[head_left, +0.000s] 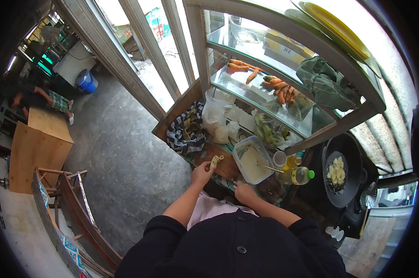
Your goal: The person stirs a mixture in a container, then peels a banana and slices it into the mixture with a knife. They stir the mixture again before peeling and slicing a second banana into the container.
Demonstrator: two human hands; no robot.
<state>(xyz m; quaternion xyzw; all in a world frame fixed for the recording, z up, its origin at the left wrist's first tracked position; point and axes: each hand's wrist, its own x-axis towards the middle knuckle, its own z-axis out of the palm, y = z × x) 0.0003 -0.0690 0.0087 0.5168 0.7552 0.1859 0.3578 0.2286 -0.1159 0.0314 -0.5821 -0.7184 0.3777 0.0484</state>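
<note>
My left hand (201, 174) is closed around the lower end of a pale yellow peeled banana (214, 162), whose upper part looks cut and splayed. In my right hand (244, 192) is a knife (225, 174), its thin blade pointing toward the banana over a brown wooden board (222, 156). To the right of the board, a clear plastic tub (253, 170) holds pale batter, and a spoon handle (272, 169) leans out over its rim.
Oil bottles (300, 175) stand beside the tub, left of a black wok (352, 195) with frying pieces (336, 173). A glass case (260, 74) holds carrots (280, 87). White plastic bags (215, 116) and checked cloth (178, 134) lie behind the board. Another person (38, 99) bends at far left.
</note>
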